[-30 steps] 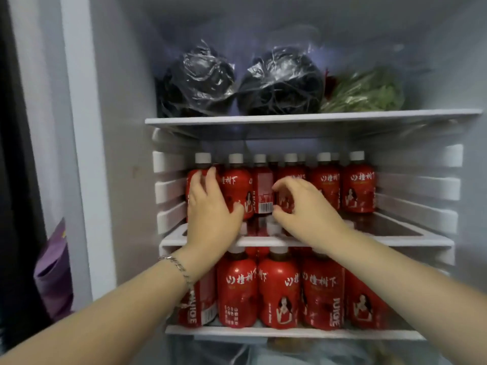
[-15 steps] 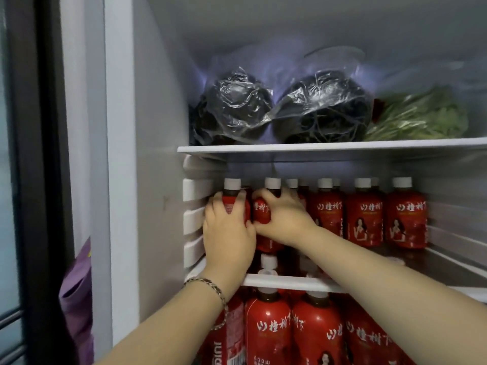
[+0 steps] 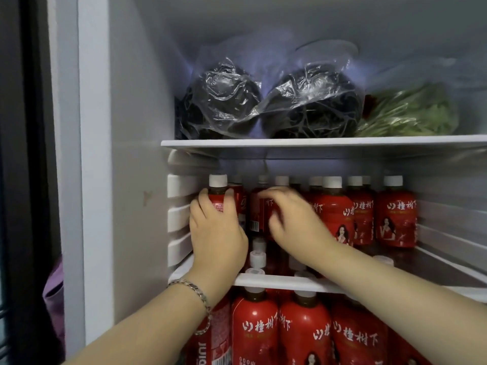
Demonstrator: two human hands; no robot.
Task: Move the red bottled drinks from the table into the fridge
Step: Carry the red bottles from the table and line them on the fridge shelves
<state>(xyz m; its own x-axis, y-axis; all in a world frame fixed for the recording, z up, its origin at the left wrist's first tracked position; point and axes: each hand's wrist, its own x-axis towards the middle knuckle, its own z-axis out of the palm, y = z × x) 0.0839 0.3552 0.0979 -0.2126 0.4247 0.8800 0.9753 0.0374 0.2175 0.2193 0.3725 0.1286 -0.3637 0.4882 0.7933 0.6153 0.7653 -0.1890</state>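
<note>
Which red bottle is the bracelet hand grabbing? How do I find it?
Find the fridge's middle shelf, under the plastic bags. Go to its far left end, beside the white wall ribs. That bottle is the only one the left hand grips, white cap poking above the fingers.

One wide-angle camera, worn on the head, faces straight into the open fridge [image 3: 137, 127] from close up, about level with the middle shelf [image 3: 276, 281] of red bottles [image 3: 395, 214]. The left hand [image 3: 216, 233] and right hand [image 3: 297, 222] reach forward from the bottom edge of the frame.
</note>
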